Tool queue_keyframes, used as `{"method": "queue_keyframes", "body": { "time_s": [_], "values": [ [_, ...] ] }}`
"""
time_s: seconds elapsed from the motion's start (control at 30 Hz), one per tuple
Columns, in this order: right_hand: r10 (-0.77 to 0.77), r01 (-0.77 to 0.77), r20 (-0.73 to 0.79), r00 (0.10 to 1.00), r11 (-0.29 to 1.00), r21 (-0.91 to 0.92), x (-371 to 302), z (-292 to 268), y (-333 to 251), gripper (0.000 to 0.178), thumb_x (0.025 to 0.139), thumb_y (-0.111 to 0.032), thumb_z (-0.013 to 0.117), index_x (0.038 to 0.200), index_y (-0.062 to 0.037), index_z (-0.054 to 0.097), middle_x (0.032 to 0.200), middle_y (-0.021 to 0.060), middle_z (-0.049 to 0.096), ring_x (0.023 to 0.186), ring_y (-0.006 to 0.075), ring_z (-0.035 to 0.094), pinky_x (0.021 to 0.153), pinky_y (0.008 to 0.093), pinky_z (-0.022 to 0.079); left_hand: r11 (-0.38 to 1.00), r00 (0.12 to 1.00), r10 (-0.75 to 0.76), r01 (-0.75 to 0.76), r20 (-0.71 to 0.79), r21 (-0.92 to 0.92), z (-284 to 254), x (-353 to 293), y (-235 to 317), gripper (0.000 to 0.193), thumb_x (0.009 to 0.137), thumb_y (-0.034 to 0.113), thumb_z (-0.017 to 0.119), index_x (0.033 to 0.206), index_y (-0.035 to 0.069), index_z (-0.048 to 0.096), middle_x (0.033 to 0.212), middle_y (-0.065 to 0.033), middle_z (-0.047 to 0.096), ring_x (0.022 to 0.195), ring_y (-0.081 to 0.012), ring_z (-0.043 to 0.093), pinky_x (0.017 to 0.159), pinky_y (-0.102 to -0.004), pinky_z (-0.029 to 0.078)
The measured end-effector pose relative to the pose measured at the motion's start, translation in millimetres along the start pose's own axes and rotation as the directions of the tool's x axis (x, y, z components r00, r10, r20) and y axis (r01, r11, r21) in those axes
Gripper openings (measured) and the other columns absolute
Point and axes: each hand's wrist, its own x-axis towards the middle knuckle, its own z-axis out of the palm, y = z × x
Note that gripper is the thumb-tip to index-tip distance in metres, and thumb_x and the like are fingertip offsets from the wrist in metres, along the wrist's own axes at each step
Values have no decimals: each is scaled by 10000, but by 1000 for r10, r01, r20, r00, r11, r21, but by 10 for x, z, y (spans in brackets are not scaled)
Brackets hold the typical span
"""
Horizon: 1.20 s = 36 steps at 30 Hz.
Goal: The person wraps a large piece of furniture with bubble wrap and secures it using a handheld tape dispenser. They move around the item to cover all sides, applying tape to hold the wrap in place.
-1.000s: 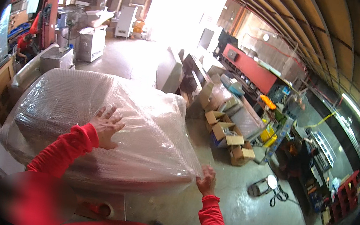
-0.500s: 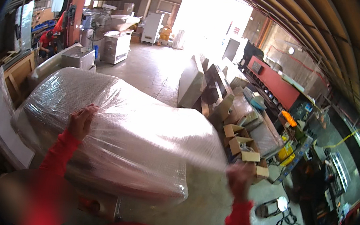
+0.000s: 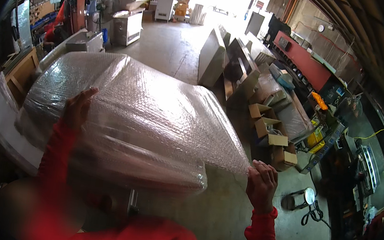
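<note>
A large bulky item under clear bubble wrap (image 3: pixel 156 102) fills the middle and left; what is inside is hidden. My right hand (image 3: pixel 262 186) grips a corner of the loose sheet, pulled out to the right beyond the wrapped bulk, above the floor. At the left side of the bundle, my left hand (image 3: pixel 76 108) rests against the wrap with its fingers stretched out. Below the upper sheet, the wrapped lower edge (image 3: pixel 181 177) shows a rounded end. Both my arms wear red sleeves.
Open cardboard boxes (image 3: pixel 270 130) stand right of the bundle, near upright panels (image 3: pixel 212 59). A round-topped stool (image 3: pixel 300 198) and a black cable (image 3: pixel 315 212) are on the floor at lower right. A flat white panel (image 3: pixel 5 119) leans at left. A person in red (image 3: pixel 52 34) is far left.
My right hand has drawn the sheet's corner taut and risen slightly. My left hand has shifted left and its fingers have straightened. The view has tilted downward.
</note>
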Motion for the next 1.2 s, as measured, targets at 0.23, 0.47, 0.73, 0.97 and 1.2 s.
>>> {"method": "queue_keyframes", "body": {
  "time_s": [0.23, 0.47, 0.73, 0.97, 1.2],
  "values": [
    [3, -25, 148, 989, 989, 147, -1181, 746, -728, 144, 872, -102, 739, 1015, -116, 732, 1102, 38, 729, 1104, 224, 690, 980, 414, 500, 993, 994, 93, -87, 63, -85, -126, -163, -155, 269, 881, -110, 590, 1082, 27, 704, 1219, -189, 711, 1215, -358, 664, 1019, -456, 566],
    [143, -161, 141, 980, 978, 131, -1349, 994, -1198, 192, 834, -81, 754, 1022, -115, 738, 1141, 38, 712, 1148, 243, 670, 1034, 442, 495, 982, 947, -5, 66, 320, -179, -404, -193, -282, 208, 938, -20, 609, 1047, 73, 760, 1285, -159, 700, 1302, -334, 611, 1183, -494, 378],
    [233, -230, 212, 949, 972, -37, -1574, 1324, -1458, 259, 875, -92, 699, 1132, -97, 735, 1290, 22, 647, 1290, 225, 583, 1148, 464, 418, 947, 872, -35, 185, 489, -262, -587, -181, -462, 244, 897, 184, 692, 1119, 141, 784, 1418, -110, 642, 1430, -296, 500, 1219, -485, 238],
    [359, -337, 315, 879, 933, -124, -2030, 1828, -1666, 328, 881, -194, 671, 1187, -77, 685, 1368, 154, 553, 1330, 392, 497, 1156, 553, 374, 956, 996, 23, -46, -84, -289, -204, -351, 51, 189, 878, 256, 678, 978, 115, 753, 1211, -142, 703, 1283, -374, 586, 1100, -494, 425],
    [355, -286, 335, 873, 928, -240, -1973, 1852, -1729, 429, 914, -226, 664, 1296, -38, 621, 1338, 176, 574, 1273, 375, 531, 1068, 562, 408, 338, 878, 274, 294, 392, -894, 1140, -935, 2577, 511, 866, 194, 798, 1336, 98, 623, 1380, -170, 621, 1284, -361, 594, 1044, -440, 513]
  ]
}}
